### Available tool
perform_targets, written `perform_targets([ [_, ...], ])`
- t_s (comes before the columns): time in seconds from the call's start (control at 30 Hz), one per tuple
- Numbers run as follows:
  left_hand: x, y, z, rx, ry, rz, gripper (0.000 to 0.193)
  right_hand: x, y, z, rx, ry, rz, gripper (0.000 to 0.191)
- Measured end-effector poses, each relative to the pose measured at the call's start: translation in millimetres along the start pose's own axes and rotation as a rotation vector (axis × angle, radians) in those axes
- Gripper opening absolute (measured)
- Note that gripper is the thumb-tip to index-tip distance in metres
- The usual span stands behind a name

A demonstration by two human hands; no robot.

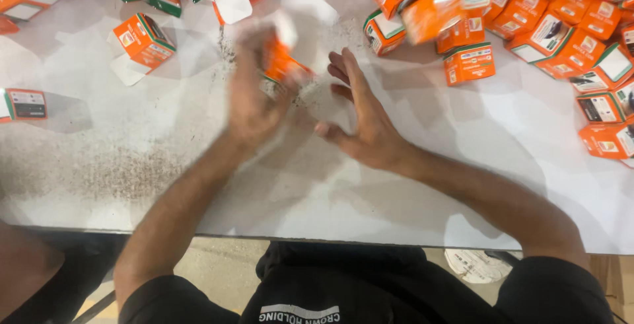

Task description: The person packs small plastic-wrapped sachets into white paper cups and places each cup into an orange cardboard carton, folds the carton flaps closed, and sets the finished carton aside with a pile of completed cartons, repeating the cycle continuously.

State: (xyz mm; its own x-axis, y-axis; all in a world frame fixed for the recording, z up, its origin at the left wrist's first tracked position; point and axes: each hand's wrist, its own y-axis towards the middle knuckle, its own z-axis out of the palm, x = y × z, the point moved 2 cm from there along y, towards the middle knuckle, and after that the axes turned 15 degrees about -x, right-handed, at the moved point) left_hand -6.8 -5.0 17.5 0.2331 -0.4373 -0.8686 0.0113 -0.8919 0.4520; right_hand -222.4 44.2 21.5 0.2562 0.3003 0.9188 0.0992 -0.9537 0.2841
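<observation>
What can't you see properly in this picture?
- Head view: the blurred left hand grips a small orange cardboard box; motion blur hides its flaps.
- An orange box in mid-air is smeared by motion.
- The heap of orange and white boxes is cut off by the right edge.
- The open right hand holds nothing.

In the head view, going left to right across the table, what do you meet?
Flat carton at the left edge → upright orange box → left hand gripping a blurred orange box → right hand, open → single orange box → heap of orange boxes.
</observation>
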Motion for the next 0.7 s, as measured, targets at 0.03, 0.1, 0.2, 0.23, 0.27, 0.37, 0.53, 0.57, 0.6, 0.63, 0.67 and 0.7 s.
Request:
perform_targets([
  [0.03, -5.4, -11.8, 5.4, 0.086, 0.027, 0.050, 0.054, -8.7, -4.0, 6.0, 0.060, 0.209, 0.200, 0.079],
  [0.1, -8.0, -21.1, 6.2, 0.244, 0.077, 0.169, 0.048, -18.0, -5.0, 5.5, -0.014, 0.271, 0.237, 0.075],
  [0.2, 29.5, 22.1, -45.6, -0.056, 0.349, -0.152, 0.052, -17.8, -3.8, 3.4, 0.004, 0.001, 0.193, 0.069],
  [0.23, 37.1, 48.1, -69.1, -0.213, 0.306, 0.357, 0.038, -14.9, -3.2, 3.5, 0.029, -0.150, 0.160, 0.068],
  [0.27, 55.0, 67.8, -84.8, -0.233, 0.547, 0.416, 0.035, -10.0, -1.6, 5.8, 0.041, -0.231, 0.028, 0.066],
  [0.37, 111.7, 109.1, -117.6, -0.070, 0.802, 0.372, 0.032, 1.7, 0.8, 13.6, 0.057, -0.384, -0.260, 0.063],
  [0.53, 137.8, 121.5, -111.4, 0.029, 0.860, 0.578, 0.022, 5.8, 0.6, 7.2, 0.022, -0.231, -0.172, 0.058],
  [0.57, 127.9, 121.7, -108.3, -0.007, 0.881, 0.624, 0.021, 6.5, 0.4, 4.7, 0.023, -0.232, -0.173, 0.059],
  [0.6, 113.6, 120.2, -106.8, -0.052, 0.905, 0.596, 0.021, 6.8, 1.0, 2.4, 0.021, -0.232, -0.175, 0.059],
  [0.63, 96.0, 118.7, -103.7, -0.095, 0.925, 0.572, 0.021, 7.1, 1.7, 0.2, 0.015, -0.234, -0.174, 0.059],
  [0.67, 75.6, 114.1, -102.6, -0.152, 0.776, 0.457, 0.019, 7.4, 2.4, -1.9, 0.014, -0.249, -0.180, 0.058],
  [0.7, 52.2, 104.6, -104.4, -0.207, 0.630, 0.341, 0.017, 7.3, 3.2, -3.0, 0.014, -0.260, -0.183, 0.058],
])
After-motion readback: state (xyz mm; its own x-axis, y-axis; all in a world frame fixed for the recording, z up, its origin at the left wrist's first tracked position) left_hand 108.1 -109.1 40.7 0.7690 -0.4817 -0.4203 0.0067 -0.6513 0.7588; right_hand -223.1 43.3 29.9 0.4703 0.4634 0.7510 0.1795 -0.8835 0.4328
